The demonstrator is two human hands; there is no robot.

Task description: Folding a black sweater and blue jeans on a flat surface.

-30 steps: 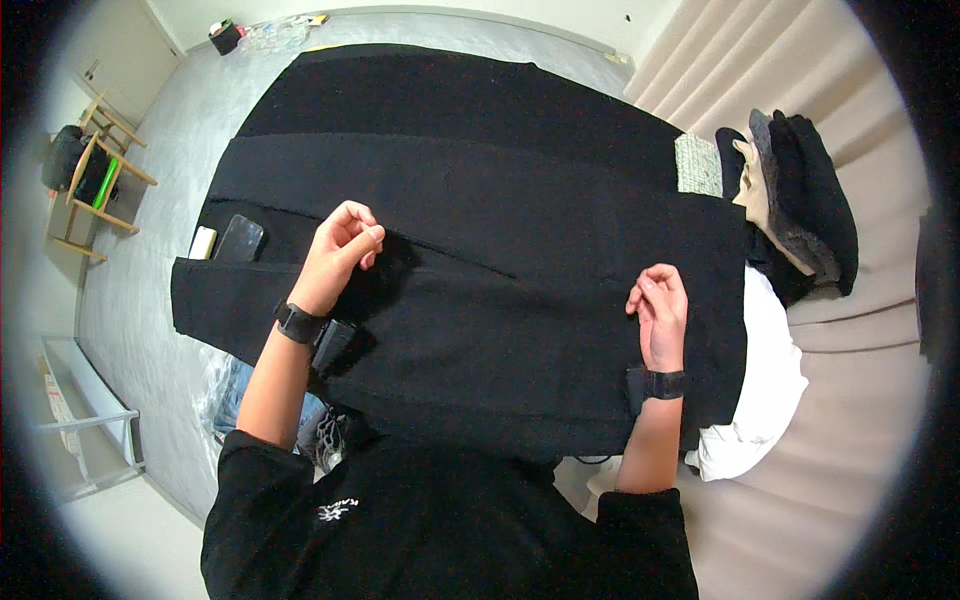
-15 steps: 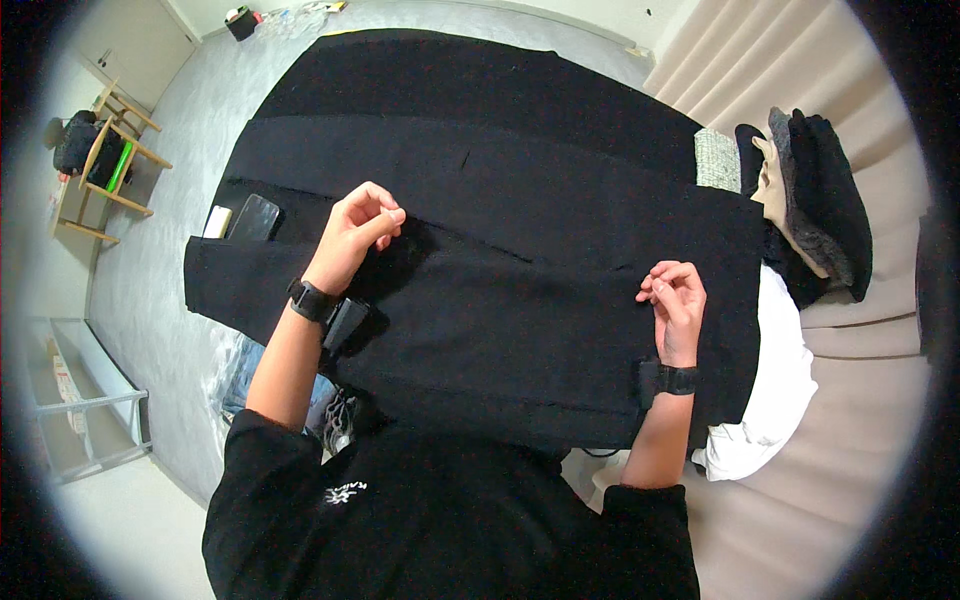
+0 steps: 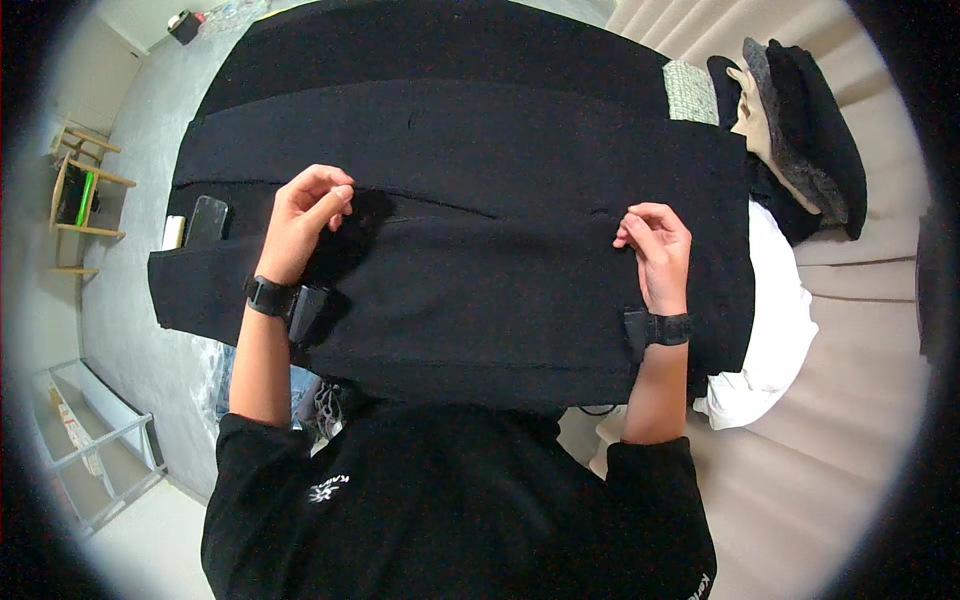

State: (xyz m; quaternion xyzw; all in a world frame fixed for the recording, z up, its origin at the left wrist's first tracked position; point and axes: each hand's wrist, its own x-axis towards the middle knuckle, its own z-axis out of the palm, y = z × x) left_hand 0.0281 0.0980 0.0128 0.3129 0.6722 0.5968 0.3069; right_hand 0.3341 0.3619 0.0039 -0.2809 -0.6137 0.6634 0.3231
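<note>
From my remote seat, scanning from the left, I see a small wooden rack [image 3: 80, 205] on the grey floor [image 3: 130, 130], well apart from the work, then a dark phone [image 3: 207, 220] lying on the left end of the black garment [image 3: 480, 150], which spreads wide across the middle and over the person's lap. My left hand [image 3: 305, 215] has its fingertips closed together on a fold edge of that cloth, I judge to keep the crease line taut; the right hand [image 3: 655, 245] pinches the same edge further right, fingers curled shut on the fabric. Both wrists carry black bands. The garment's near edge hangs toward the body, its far edge lies flat with room beyond. At right, a white cloth [image 3: 775, 320] peeks beneath, and folded dark clothes [image 3: 800, 130] are stacked on the beige sofa [image 3: 850, 420], leaving open seat near.
</note>
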